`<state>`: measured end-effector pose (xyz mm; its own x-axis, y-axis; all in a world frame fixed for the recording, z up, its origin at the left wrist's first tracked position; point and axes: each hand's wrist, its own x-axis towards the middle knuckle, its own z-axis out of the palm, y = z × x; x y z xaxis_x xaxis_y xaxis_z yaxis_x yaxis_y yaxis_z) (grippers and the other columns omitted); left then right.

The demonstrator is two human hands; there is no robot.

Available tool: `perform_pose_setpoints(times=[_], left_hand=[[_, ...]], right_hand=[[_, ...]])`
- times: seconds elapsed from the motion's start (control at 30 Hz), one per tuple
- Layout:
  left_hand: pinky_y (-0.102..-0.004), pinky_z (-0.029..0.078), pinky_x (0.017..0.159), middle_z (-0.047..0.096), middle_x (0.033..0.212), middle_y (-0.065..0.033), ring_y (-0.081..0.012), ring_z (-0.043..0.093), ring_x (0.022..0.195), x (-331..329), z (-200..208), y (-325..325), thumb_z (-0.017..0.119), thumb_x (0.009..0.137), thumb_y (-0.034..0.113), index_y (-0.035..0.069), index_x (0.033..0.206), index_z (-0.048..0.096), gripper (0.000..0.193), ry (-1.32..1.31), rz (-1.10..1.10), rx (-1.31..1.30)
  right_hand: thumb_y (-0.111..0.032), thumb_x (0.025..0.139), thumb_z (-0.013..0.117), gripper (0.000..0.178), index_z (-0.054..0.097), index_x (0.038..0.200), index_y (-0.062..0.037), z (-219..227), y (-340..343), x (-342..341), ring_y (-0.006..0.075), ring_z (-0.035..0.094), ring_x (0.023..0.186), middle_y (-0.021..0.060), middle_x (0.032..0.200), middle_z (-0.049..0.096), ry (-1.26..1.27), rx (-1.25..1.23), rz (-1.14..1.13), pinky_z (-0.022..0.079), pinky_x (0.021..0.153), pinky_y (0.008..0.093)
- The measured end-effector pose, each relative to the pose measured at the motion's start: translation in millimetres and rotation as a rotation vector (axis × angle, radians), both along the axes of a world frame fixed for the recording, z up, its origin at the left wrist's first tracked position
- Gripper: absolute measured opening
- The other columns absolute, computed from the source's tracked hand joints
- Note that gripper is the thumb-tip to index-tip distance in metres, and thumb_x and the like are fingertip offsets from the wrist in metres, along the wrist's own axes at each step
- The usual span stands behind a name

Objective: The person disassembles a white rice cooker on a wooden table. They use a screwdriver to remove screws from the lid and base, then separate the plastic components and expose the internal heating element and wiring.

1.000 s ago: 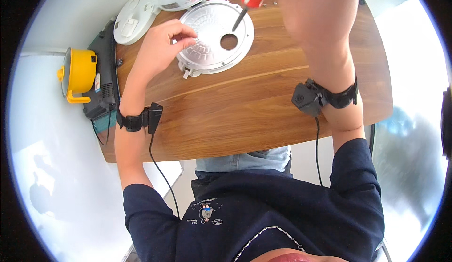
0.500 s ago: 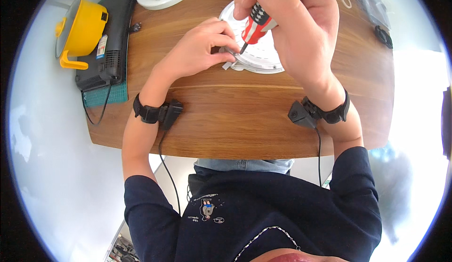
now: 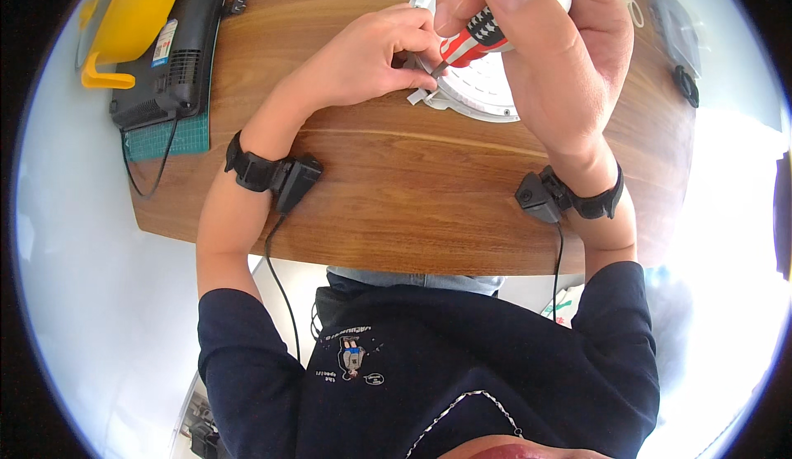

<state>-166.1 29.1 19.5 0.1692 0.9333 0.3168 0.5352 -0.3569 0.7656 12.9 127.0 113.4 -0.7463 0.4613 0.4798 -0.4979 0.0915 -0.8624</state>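
Note:
My right hand (image 3: 569,71) is closed round the handle of a screwdriver (image 3: 478,40), red, white and black with a dark shank. The shank slants down to the left, its tip at the near left rim of a round white panel (image 3: 487,88) that looks like a ceiling lamp base. My left hand (image 3: 384,51) pinches a small greyish piece at that rim, right beside the tip; the fingers mostly hide it. A small white tab (image 3: 418,96) sticks out below the left fingertips. My right hand covers much of the panel.
On the left, a yellow pot (image 3: 140,22) sits on a black appliance (image 3: 169,80) over a green cutting mat (image 3: 177,139). A clear plastic container (image 3: 672,34) and a small black object (image 3: 685,85) lie at the right. Cables hang from the black wrist devices (image 3: 299,183).
The view has shifted, so the pot and appliance sit further left and higher. The screwdriver leans more to the side; its tip stays by the left fingertips at the panel's rim.

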Motion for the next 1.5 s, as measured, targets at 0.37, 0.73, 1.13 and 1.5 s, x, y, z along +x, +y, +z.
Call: perform_pose_setpoints(times=[0.37,0.73,1.13,1.5], left_hand=[[-0.0368,0.051,0.086,0.063,0.099,-0.0039,-0.0225,0.062,0.098,0,0,-2,0.084,0.083,0.008,0.004,0.099,0.075,0.019,-0.059,-0.026,-0.012],[-0.0336,0.054,0.094,0.067,0.119,-0.0074,-0.0234,0.064,0.108,-5,-10,-2,0.082,0.086,0.006,0.002,0.105,0.075,0.02,-0.117,-0.067,0.01],[-0.0349,0.054,0.079,0.067,0.112,-0.0054,-0.0219,0.064,0.094,-3,-12,0,0.082,0.087,0.008,0.006,0.108,0.075,0.022,-0.115,-0.022,-0.079],[-0.0352,0.054,0.082,0.066,0.113,-0.0077,-0.0233,0.064,0.096,-10,-24,1,0.088,0.081,0.019,0.003,0.113,0.074,0.038,-0.123,-0.045,-0.134]], right_hand=[[-0.005,0.1,0.058,0.018,0.064,0.115,0.002,-7,6,-1,0.0055,0.058,0.079,0.0044,0.091,0.07,0.06,0.062,0.047,0.047,0.073,0.0222],[-0.003,0.093,0.064,0.036,0.052,0.126,0.0031,-19,9,-16,0.0106,0.062,0.087,0.0102,0.099,0.067,0.236,0.155,0.188,0.052,0.08,0.0261],[-0.001,0.087,0.073,0.033,0.06,0.117,-0.0005,-25,25,-24,0.017,0.061,0.094,0.0146,0.112,0.06,0.385,0.367,0.188,0.05,0.082,0.0298],[-0.006,0.073,0.093,0.041,0.076,0.11,-0.0007,-14,18,-25,0.0199,0.068,0.089,0.0118,0.104,0.071,0.383,0.543,-0.145,0.056,0.075,0.0302]])
